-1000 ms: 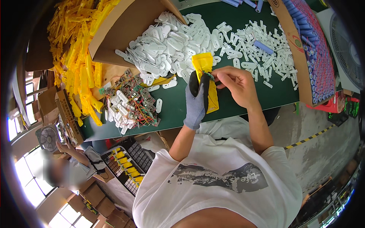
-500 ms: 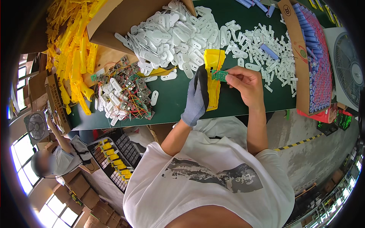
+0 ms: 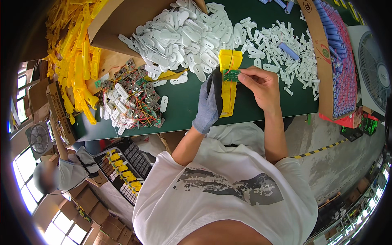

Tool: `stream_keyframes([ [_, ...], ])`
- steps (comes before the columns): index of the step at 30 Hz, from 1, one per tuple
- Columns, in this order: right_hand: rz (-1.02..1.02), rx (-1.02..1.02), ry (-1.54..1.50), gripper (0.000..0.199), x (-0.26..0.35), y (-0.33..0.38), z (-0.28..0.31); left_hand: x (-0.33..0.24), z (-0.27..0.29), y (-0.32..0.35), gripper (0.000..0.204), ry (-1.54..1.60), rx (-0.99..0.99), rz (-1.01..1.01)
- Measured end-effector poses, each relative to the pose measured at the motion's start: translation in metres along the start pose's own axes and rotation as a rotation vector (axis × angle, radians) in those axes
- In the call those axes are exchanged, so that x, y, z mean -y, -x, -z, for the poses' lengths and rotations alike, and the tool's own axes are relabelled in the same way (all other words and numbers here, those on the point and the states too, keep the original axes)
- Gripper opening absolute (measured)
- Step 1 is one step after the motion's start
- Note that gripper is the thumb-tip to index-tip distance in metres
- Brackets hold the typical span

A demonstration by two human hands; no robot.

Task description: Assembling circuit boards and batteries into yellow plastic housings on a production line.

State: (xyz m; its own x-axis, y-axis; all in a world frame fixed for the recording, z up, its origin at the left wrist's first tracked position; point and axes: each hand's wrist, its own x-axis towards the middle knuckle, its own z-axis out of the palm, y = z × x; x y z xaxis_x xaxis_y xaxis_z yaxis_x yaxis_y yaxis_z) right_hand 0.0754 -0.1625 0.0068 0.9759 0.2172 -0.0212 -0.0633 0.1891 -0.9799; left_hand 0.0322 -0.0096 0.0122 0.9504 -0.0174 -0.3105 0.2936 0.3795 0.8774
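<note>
My left hand [image 3: 207,104], in a grey glove with black fingertips, is closed on the left side of a long yellow plastic housing [image 3: 227,102]. My bare right hand [image 3: 263,86] pinches a small green circuit board [image 3: 231,75] by its right end, between thumb and fingertips. The board lies across the housing or just above it; I cannot tell whether they touch. Thin red and dark wires run along the housing near the board. Left of my gloved hand lies a tangled heap of wired circuit boards [image 3: 143,96] mixed with white plastic pieces [image 3: 121,105].
White oval covers [image 3: 179,36] spill from a cardboard box [image 3: 118,24]. Small white parts [image 3: 281,53] spread right of them, a blue cylindrical cell [image 3: 288,51] among them. A box of cells [image 3: 341,81], a fan [image 3: 373,71] and yellow housings [image 3: 83,61] flank the green table [image 3: 183,110]. Another person [image 3: 71,173] works at left.
My right hand has moved slightly left and down, bringing the board further across the yellow housing and more level. The left hand keeps its hold on the housing.
</note>
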Motion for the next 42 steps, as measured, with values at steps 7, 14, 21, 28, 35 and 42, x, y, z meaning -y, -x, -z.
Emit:
stream_keyframes([
  [7, 0.036, -0.012, 0.046, 0.013, 0.001, 0.001, 0.001, 0.0, 0.005, 0.002, 0.042, 0.008, 0.027, 0.008],
  [14, 0.011, -0.018, -0.033, 0.013, 0.0, 0.003, 0.001, 0.002, 0.003, 0.004, 0.042, 0.051, -0.006, -0.009],
  [21, 0.003, -0.015, -0.045, 0.013, 0.001, 0.004, -0.004, 0.001, 0.004, 0.004, 0.04, -0.077, 0.033, -0.066],
  [28, 0.041, -0.004, 0.011, 0.012, 0.0, 0.004, -0.005, -0.001, 0.004, 0.004, 0.039, 0.039, 0.036, -0.021],
  [35, 0.043, -0.065, 0.011, 0.014, 0.003, 0.006, -0.005, 0.0, 0.006, 0.002, 0.039, 0.079, 0.069, 0.037],
  [42, -0.067, -0.196, 0.017, 0.011, 0.002, 0.007, -0.029, 0.01, 0.006, 0.007, 0.042, -0.074, -0.079, -0.146],
])
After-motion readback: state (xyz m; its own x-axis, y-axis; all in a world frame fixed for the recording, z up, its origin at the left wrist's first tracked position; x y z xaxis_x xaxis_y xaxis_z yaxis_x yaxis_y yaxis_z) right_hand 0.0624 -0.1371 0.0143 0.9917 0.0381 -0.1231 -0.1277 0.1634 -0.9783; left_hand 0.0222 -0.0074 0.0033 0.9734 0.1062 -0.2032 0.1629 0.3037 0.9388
